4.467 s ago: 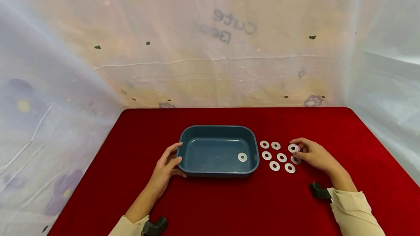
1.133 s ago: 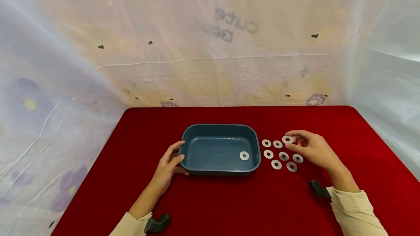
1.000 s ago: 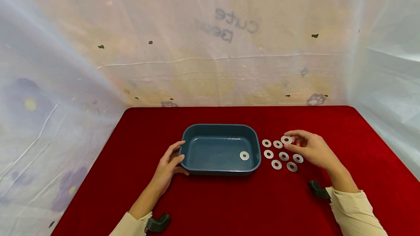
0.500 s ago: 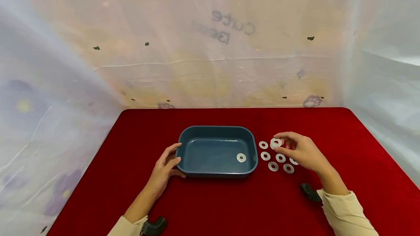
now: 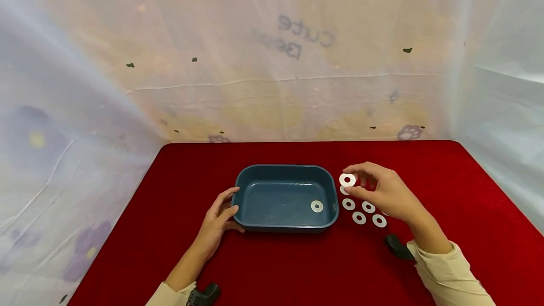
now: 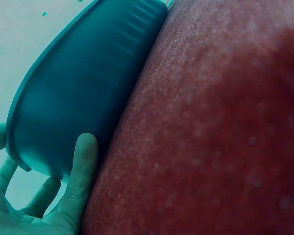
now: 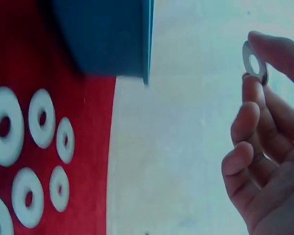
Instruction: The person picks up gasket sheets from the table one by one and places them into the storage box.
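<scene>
A: Right hand (image 5: 384, 193) pinching a washer (image 5: 342, 180) between thumb and finger, up off the red tabletop (image 5: 297, 268)!
B: And where is it?
A: Just beside the right end of the blue tray (image 5: 284, 227); the left hand (image 5: 216, 220), fingers spread, rests against the opposite end.
B: A second washer (image 5: 313, 207) inside, other washers (image 5: 355, 218) on the tabletop.

The right hand (image 7: 279, 142) pinched one flat ring (image 7: 246, 55) by its edge; six similar rings (image 7: 41, 138) lay on the red desk (image 7: 93, 147) near a blue container (image 7: 102, 39).
</scene>
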`<state>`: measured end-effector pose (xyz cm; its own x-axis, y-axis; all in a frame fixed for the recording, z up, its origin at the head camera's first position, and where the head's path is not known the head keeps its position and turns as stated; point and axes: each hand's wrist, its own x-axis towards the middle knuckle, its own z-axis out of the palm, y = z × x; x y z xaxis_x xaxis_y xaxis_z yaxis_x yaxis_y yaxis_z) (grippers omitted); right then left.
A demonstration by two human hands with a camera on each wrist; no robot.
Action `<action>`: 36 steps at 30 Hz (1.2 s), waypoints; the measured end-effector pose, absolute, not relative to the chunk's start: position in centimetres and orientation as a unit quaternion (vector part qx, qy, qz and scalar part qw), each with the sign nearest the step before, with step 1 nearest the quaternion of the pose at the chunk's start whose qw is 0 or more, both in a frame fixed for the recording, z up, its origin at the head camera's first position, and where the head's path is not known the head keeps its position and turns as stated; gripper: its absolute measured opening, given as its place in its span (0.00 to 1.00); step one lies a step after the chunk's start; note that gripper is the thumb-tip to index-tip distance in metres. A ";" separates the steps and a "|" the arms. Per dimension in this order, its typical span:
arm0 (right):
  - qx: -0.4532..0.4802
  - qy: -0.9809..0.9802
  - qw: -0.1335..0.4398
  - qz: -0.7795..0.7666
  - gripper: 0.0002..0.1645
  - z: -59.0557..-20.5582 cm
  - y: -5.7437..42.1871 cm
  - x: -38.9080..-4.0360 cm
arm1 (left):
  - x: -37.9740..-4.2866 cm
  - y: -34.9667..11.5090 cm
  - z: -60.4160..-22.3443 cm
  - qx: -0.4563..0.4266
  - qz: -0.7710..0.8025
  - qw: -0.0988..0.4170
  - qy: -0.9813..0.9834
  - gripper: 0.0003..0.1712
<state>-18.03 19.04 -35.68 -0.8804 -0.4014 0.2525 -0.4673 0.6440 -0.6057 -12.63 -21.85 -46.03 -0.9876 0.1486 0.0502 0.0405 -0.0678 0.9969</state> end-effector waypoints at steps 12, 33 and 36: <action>0.263 -0.899 0.027 0.350 0.22 -37.0 17.6 -18.2 | -12.3 -22.3 -46.0 0.069 0.716 0.041 0.694 0.29; 0.307 -0.888 -0.037 0.341 0.19 -39.0 16.0 -18.2 | -11.6 -22.3 -46.4 0.053 0.707 0.036 0.704 0.28; 0.306 -0.888 -0.042 0.341 0.19 -39.1 15.8 -18.1 | -11.4 -22.4 -46.4 0.049 0.709 0.042 0.702 0.28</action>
